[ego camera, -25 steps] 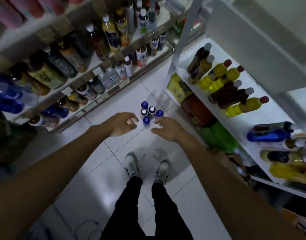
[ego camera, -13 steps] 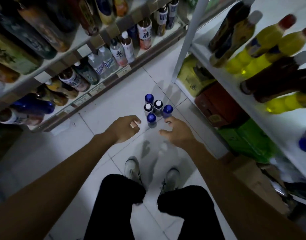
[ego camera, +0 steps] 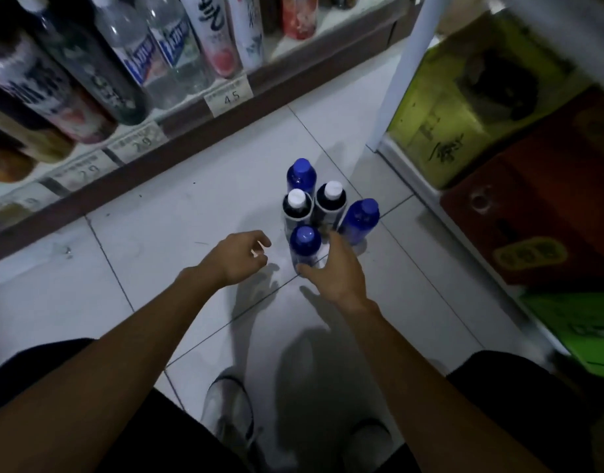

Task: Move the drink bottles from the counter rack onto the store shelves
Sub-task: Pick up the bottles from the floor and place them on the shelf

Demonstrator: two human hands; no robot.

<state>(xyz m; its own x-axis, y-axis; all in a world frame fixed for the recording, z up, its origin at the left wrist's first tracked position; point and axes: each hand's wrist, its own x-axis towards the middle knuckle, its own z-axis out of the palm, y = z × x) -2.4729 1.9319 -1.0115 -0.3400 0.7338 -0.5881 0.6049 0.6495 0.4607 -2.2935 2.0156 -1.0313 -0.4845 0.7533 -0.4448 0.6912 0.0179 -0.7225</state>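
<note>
Five drink bottles [ego camera: 301, 174] stand clustered on the floor [ego camera: 191, 216].
The left hand [ego camera: 237, 257] is loosely curled and holds nothing. The right hand [ego camera: 338, 271] cups the nearest blue bottle [ego camera: 305, 242], thumb in front; whether it grips cannot be told. Behind stand two white-capped bottles [ego camera: 331, 199] and two more blue ones. Beyond, a shelf [ego camera: 191, 131] carries bottles; cartons [ego camera: 464, 107] at right hide their contents.

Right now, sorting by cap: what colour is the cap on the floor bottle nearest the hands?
Blue cap, clearest in head view.
</note>
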